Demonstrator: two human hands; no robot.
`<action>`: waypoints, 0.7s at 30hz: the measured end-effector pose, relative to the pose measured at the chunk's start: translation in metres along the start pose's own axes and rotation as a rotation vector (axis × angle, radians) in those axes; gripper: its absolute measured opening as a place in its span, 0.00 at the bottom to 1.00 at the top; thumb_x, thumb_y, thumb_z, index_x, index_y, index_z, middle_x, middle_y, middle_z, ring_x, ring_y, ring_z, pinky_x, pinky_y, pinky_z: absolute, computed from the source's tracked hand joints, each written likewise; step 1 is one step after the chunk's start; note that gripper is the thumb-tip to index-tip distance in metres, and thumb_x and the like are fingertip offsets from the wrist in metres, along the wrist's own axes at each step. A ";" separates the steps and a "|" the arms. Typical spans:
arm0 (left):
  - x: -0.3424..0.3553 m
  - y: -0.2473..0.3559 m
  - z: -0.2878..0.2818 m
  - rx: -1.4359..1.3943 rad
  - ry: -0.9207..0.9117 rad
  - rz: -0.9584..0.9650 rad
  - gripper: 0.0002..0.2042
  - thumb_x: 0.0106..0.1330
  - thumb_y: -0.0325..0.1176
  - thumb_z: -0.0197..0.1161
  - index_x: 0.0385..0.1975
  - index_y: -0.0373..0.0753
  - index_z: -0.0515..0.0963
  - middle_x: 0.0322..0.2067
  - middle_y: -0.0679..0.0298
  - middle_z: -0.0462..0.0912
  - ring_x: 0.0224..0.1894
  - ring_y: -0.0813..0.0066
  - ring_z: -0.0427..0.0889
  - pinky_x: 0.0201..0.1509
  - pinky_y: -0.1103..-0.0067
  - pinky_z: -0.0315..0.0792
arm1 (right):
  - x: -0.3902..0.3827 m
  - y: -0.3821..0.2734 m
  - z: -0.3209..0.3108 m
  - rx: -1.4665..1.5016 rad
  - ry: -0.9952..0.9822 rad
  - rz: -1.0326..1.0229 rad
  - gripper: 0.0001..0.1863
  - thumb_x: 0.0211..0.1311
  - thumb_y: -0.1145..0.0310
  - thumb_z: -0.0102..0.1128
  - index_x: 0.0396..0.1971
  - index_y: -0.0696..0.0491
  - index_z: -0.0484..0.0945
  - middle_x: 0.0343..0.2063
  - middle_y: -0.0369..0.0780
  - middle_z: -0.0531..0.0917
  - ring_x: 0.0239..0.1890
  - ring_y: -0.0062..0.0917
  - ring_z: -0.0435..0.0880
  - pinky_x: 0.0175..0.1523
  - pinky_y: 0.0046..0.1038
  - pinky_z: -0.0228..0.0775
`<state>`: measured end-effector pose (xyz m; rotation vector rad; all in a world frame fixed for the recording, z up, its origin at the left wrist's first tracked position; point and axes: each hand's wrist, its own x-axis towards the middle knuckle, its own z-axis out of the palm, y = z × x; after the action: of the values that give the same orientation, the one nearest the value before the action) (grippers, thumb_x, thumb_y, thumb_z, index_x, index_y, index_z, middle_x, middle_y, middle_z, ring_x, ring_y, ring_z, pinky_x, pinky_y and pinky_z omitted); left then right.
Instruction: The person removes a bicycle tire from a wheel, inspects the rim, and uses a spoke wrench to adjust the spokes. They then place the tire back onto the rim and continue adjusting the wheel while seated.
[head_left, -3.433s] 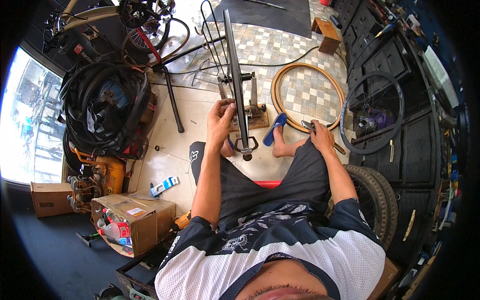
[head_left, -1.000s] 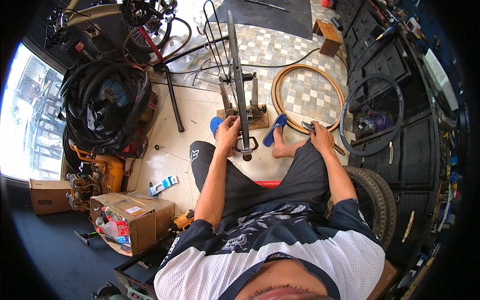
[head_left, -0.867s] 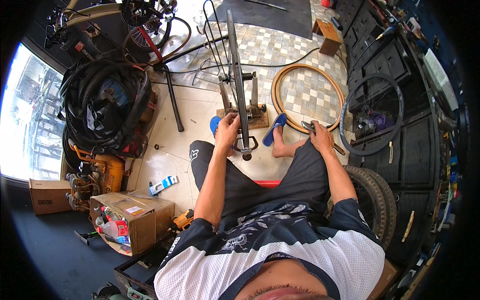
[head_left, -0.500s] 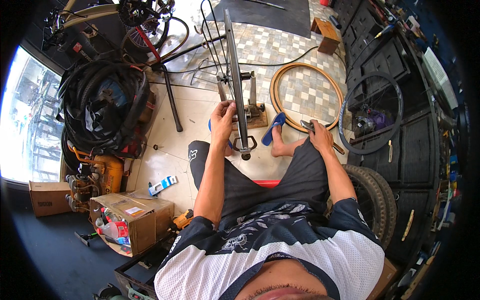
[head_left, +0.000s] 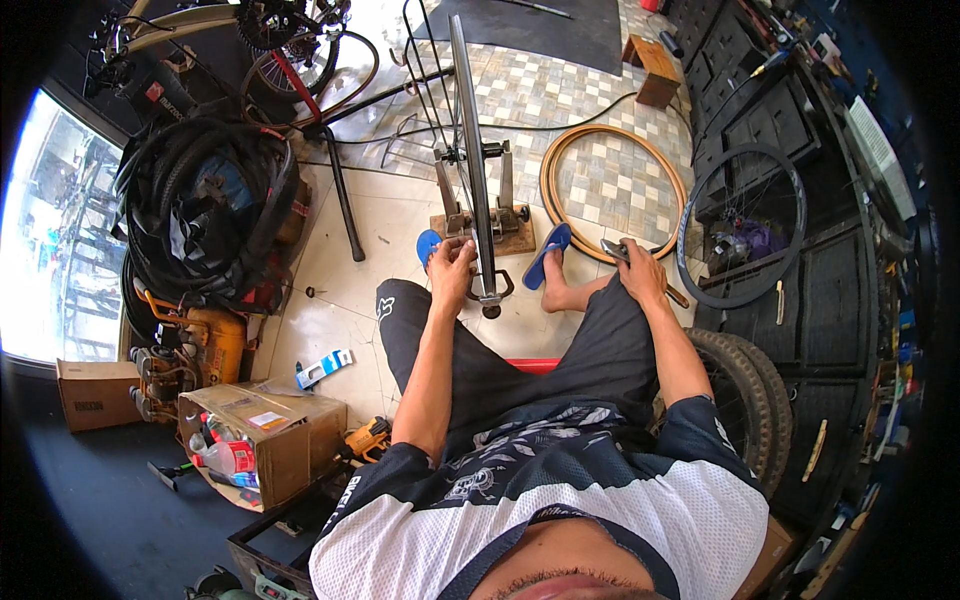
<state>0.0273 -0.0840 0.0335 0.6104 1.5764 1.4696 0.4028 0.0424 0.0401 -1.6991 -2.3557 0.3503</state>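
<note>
A bicycle wheel (head_left: 465, 110) stands edge-on in a truing stand (head_left: 507, 185) on a wooden base (head_left: 519, 239). My left hand (head_left: 453, 268) is at the wheel's left side near its lower end, fingers bent together against the rim and spokes. Which spoke they touch, if any, is too small to tell. On my right knee rests my right hand (head_left: 641, 273), closed round a small grey metal tool (head_left: 614, 250) whose far end sticks out past the fingers. Below the stand's calliper arms (head_left: 505, 284), a dark round knob (head_left: 491, 312) shows.
Tan tyres (head_left: 548, 190) lie on the tiles, with a bare wheel (head_left: 800, 225) leaning on dark drawers to the right. Black tyres and tubes (head_left: 150, 185) are heaped at left, above an orange compressor (head_left: 215, 345) and a cardboard box (head_left: 300, 455). Knobby tyres (head_left: 765, 400) stand beside me.
My left hand has moved down along the wheel, toward me, uncovering the blue sandal behind it. My right hand stays on the knee with the tool.
</note>
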 end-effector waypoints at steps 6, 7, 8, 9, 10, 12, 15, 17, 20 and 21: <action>0.006 -0.015 -0.003 0.020 -0.006 0.001 0.17 0.72 0.41 0.66 0.52 0.35 0.81 0.42 0.59 0.87 0.43 0.73 0.86 0.43 0.76 0.79 | -0.001 -0.003 -0.002 -0.014 -0.014 0.013 0.23 0.65 0.63 0.63 0.60 0.46 0.73 0.45 0.47 0.86 0.48 0.47 0.85 0.51 0.47 0.76; 0.007 -0.016 -0.003 0.012 -0.007 -0.004 0.17 0.72 0.41 0.66 0.52 0.35 0.81 0.42 0.59 0.87 0.43 0.73 0.86 0.43 0.76 0.79 | -0.001 -0.003 -0.003 -0.009 -0.013 0.011 0.23 0.66 0.63 0.63 0.60 0.46 0.73 0.45 0.48 0.86 0.48 0.47 0.85 0.51 0.47 0.76; 0.007 -0.016 -0.003 0.005 -0.009 -0.010 0.17 0.72 0.41 0.66 0.52 0.35 0.81 0.42 0.59 0.87 0.43 0.73 0.86 0.43 0.76 0.79 | -0.001 -0.003 -0.003 -0.005 -0.013 0.009 0.23 0.66 0.63 0.63 0.60 0.46 0.73 0.45 0.48 0.85 0.48 0.47 0.85 0.51 0.47 0.76; 0.007 -0.016 -0.003 0.011 -0.011 -0.012 0.17 0.72 0.42 0.66 0.52 0.35 0.81 0.42 0.59 0.87 0.44 0.73 0.86 0.43 0.76 0.79 | -0.001 -0.003 -0.003 0.000 -0.012 0.007 0.23 0.66 0.63 0.62 0.60 0.47 0.73 0.45 0.48 0.85 0.48 0.47 0.85 0.51 0.47 0.76; 0.007 -0.016 -0.003 0.016 -0.012 -0.015 0.17 0.72 0.42 0.66 0.52 0.35 0.81 0.42 0.59 0.87 0.44 0.73 0.86 0.44 0.76 0.79 | -0.001 -0.004 -0.004 0.001 -0.014 0.008 0.22 0.66 0.64 0.62 0.59 0.47 0.73 0.45 0.48 0.85 0.48 0.47 0.85 0.51 0.47 0.75; 0.005 -0.014 -0.003 0.020 -0.016 -0.017 0.18 0.72 0.42 0.66 0.52 0.35 0.81 0.42 0.58 0.87 0.44 0.73 0.86 0.44 0.76 0.79 | -0.001 -0.004 -0.005 0.004 -0.017 0.011 0.22 0.66 0.64 0.62 0.59 0.47 0.73 0.45 0.48 0.85 0.48 0.48 0.85 0.51 0.47 0.75; 0.002 -0.012 -0.003 0.021 -0.016 -0.001 0.18 0.72 0.42 0.66 0.52 0.35 0.81 0.42 0.58 0.87 0.44 0.73 0.86 0.44 0.76 0.79 | -0.001 -0.006 -0.004 0.012 -0.014 0.002 0.22 0.66 0.63 0.62 0.59 0.46 0.73 0.45 0.49 0.85 0.48 0.48 0.85 0.52 0.47 0.75; 0.000 -0.008 -0.002 0.029 -0.016 0.026 0.18 0.72 0.42 0.66 0.52 0.35 0.81 0.43 0.58 0.87 0.45 0.73 0.86 0.44 0.77 0.78 | 0.001 -0.005 -0.004 0.001 -0.020 0.008 0.22 0.66 0.63 0.62 0.60 0.46 0.73 0.45 0.49 0.85 0.48 0.48 0.85 0.52 0.47 0.75; -0.008 0.005 0.002 0.019 -0.006 0.032 0.17 0.74 0.42 0.65 0.51 0.35 0.81 0.41 0.60 0.86 0.42 0.74 0.85 0.44 0.77 0.77 | 0.001 -0.002 -0.003 -0.009 -0.026 0.015 0.23 0.66 0.62 0.62 0.61 0.46 0.73 0.45 0.48 0.85 0.48 0.48 0.85 0.52 0.47 0.75; -0.010 0.010 0.002 -0.011 0.000 0.049 0.17 0.75 0.43 0.63 0.51 0.35 0.81 0.41 0.61 0.86 0.42 0.75 0.84 0.45 0.77 0.76 | 0.001 -0.001 -0.002 -0.011 -0.029 0.016 0.24 0.66 0.62 0.62 0.61 0.46 0.73 0.45 0.48 0.85 0.48 0.48 0.85 0.52 0.47 0.75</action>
<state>0.0325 -0.0895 0.0462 0.6463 1.5623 1.5135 0.4018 0.0433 0.0428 -1.7306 -2.3696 0.3672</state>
